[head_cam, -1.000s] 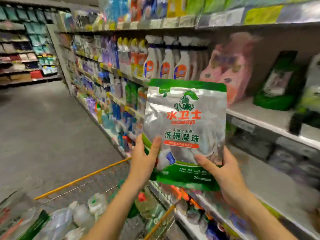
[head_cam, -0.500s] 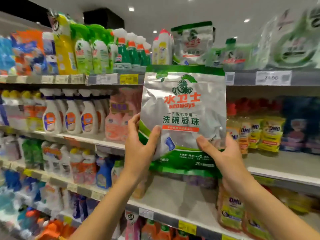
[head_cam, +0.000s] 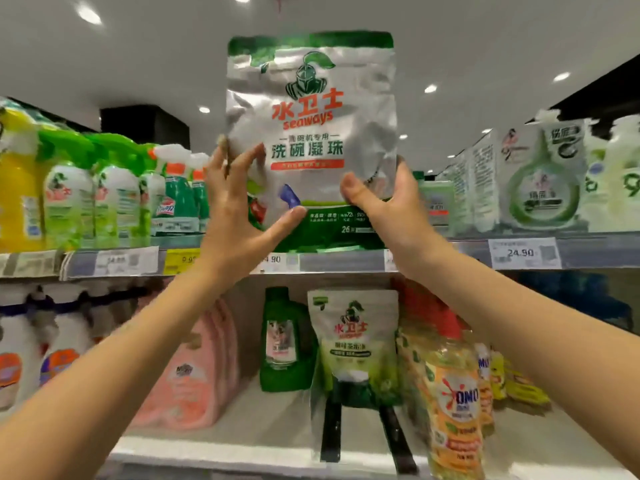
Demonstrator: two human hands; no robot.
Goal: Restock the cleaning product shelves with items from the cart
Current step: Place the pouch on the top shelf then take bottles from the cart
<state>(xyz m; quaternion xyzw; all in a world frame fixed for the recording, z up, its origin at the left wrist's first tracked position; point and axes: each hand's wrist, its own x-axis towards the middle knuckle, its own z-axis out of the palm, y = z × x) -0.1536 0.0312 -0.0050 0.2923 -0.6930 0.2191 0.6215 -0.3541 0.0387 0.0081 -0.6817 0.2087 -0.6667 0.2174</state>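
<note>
From the head camera, a silver foil pouch with green bands and red Seaways lettering (head_cam: 311, 109) stood upright at the top shelf's grey price rail (head_cam: 346, 261), its base level with that edge. The right hand (head_cam: 388, 209) pinched its lower right corner, thumb in front and fingers behind. The left hand (head_cam: 239, 209) lay with straight, spread fingers against the left edge, thumb tip touching the front. Green-capped spray bottles (head_cam: 176, 195) stood just left.
</note>
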